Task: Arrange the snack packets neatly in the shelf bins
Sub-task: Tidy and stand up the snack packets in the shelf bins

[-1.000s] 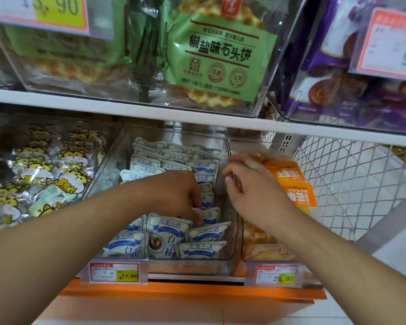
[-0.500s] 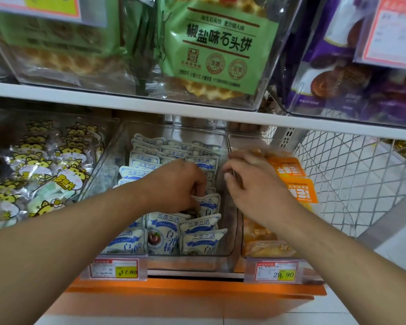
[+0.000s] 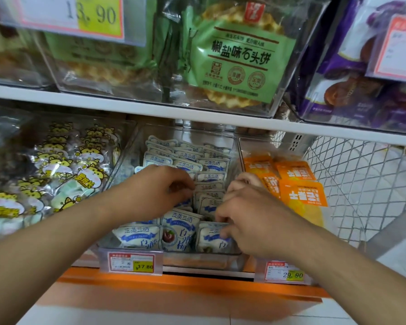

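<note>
Head view: both hands in clear middle bin (image 3: 234,146). Right hand (image 3: 251,216) nearest front-right white-blue packet (image 3: 212,239), fingertips pinching its top edge from right. Left hand (image 3: 159,191) curled over mid-row packets, grip hidden.

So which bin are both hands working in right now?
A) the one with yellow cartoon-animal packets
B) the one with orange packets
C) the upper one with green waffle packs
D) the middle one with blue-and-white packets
D: the left hand and right hand both rest among the blue-and-white packets in the clear middle bin.
</note>
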{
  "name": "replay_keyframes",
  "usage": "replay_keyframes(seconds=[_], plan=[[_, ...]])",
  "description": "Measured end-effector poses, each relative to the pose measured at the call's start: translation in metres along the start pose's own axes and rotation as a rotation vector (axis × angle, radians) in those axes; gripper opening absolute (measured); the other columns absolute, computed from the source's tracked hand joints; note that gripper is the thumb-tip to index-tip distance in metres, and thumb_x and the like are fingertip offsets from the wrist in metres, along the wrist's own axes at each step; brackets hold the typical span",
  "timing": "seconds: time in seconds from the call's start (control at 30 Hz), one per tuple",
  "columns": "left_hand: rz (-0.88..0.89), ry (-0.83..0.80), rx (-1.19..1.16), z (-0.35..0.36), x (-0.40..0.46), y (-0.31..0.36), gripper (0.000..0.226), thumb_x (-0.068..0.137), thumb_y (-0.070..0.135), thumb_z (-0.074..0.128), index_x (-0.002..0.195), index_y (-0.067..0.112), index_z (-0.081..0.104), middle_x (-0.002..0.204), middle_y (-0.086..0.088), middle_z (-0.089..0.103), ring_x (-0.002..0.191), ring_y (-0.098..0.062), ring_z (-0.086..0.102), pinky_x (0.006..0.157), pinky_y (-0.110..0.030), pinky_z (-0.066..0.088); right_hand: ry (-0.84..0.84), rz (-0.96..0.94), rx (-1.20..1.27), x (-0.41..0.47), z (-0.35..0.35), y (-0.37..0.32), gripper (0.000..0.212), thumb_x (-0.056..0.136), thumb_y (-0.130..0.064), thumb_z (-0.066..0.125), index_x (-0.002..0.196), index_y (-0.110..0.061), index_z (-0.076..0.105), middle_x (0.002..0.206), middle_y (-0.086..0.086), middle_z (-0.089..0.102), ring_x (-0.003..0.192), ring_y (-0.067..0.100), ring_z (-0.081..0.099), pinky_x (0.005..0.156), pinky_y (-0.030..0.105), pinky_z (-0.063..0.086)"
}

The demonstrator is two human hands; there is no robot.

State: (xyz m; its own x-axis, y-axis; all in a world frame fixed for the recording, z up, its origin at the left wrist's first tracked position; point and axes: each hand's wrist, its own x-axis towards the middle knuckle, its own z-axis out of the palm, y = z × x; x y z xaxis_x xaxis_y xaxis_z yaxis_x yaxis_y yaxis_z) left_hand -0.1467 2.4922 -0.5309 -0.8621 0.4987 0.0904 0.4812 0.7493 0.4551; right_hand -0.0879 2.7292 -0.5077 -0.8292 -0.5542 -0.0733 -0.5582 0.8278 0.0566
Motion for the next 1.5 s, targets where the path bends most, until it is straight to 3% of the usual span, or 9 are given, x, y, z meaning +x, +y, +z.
replay_keyframes(seconds=[0.17,0.33,0.47,0.6,0.73,0.97,1.2,1.3,1.5], plan=[[-0.066,-0.153,0.172,-0.013,-0.040,0.005,0.030,0.088,0.064,0.064,0.109,0.043,0.068,0.097,0.019,0.068,0.088,0.002,0.061,0.073,-0.025,0.053,0.012,0.051,-0.152,0.007,-0.005,-0.013,0.017,0.076,-0.015,0.073,0.067,-0.025,0.064,0.072,-0.010,0.060,0.087,0.015,0.047,0.109,0.030,0.020],[-0.098,-0.107,0.287,-0.013,-0.044,0.013,0.025,0.092,0.053,0.066,0.110,0.036,0.070,0.100,0.014,0.069,0.086,-0.008,0.062,0.063,-0.022,0.047,-0.120,0.154,-0.124,0.012,-0.015,-0.028,0.020,0.077,-0.011,0.072,0.067,-0.021,0.059,0.070,-0.003,0.060,0.083,0.020,0.056,0.114,0.040,0.032],[-0.026,-0.044,0.325,-0.018,-0.060,0.005,0.045,0.091,0.067,0.055,0.126,0.040,0.064,0.115,0.017,0.070,0.102,-0.009,0.065,0.082,-0.025,0.052,-0.100,0.246,0.161,0.018,-0.026,-0.034,0.031,0.091,-0.049,0.070,0.109,-0.025,0.071,0.106,-0.004,0.066,0.112,0.022,0.054,0.111,0.041,0.041],[0.035,0.017,0.364,-0.021,-0.079,-0.012,0.070,0.085,0.087,0.028,0.129,0.045,0.063,0.115,0.022,0.071,0.113,-0.008,0.058,0.111,-0.034,0.037,-0.064,0.186,0.374,0.038,-0.020,-0.043,0.062,0.097,-0.058,0.064,0.151,-0.033,0.048,0.154,-0.011,0.043,0.146,0.015,0.033,0.119,0.036,0.032],[0.084,0.031,0.338,-0.021,-0.093,-0.021,0.066,0.091,0.082,0.029,0.132,0.043,0.063,0.112,0.020,0.073,0.110,-0.006,0.060,0.117,-0.036,0.030,-0.096,0.188,0.336,0.053,0.004,-0.048,0.081,0.097,-0.058,0.063,0.165,-0.033,0.025,0.169,-0.008,0.026,0.156,0.019,0.018,0.125,0.038,0.019],[0.148,0.043,0.439,-0.017,-0.090,-0.034,0.066,0.091,0.080,0.031,0.129,0.039,0.066,0.109,0.018,0.074,0.105,-0.011,0.065,0.108,-0.032,0.029,-0.040,0.204,0.174,0.059,0.013,-0.048,0.071,0.083,-0.070,0.069,0.137,-0.027,0.050,0.129,-0.006,0.044,0.127,0.018,0.036,0.106,0.038,0.040],[0.081,0.021,0.519,-0.018,-0.081,-0.021,0.051,0.083,0.066,0.067,0.127,0.039,0.062,0.111,0.015,0.071,0.114,-0.021,0.053,0.099,-0.030,0.036,-0.112,0.229,0.125,0.059,0.008,-0.053,0.066,0.074,-0.071,0.079,0.116,-0.024,0.058,0.106,-0.007,0.044,0.106,0.017,0.043,0.079,0.035,0.036],[0.088,0.033,0.564,-0.016,-0.076,-0.019,0.041,0.076,0.060,0.078,0.108,0.035,0.069,0.089,0.013,0.072,0.096,-0.021,0.062,0.092,-0.030,0.038,-0.088,0.259,0.108,0.055,0.004,-0.052,0.056,0.077,-0.063,0.081,0.110,-0.024,0.056,0.098,-0.008,0.049,0.097,0.018,0.052,0.073,0.036,0.041],[0.103,0.001,0.627,-0.012,-0.074,-0.024,0.044,0.080,0.064,0.068,0.114,0.036,0.068,0.097,0.014,0.070,0.094,-0.017,0.065,0.099,-0.035,0.046,0.005,0.229,0.031,0.058,0.015,-0.054,0.071,0.081,-0.061,0.078,0.132,-0.018,0.054,0.120,-0.003,0.056,0.115,0.021,0.053,0.097,0.039,0.048]])
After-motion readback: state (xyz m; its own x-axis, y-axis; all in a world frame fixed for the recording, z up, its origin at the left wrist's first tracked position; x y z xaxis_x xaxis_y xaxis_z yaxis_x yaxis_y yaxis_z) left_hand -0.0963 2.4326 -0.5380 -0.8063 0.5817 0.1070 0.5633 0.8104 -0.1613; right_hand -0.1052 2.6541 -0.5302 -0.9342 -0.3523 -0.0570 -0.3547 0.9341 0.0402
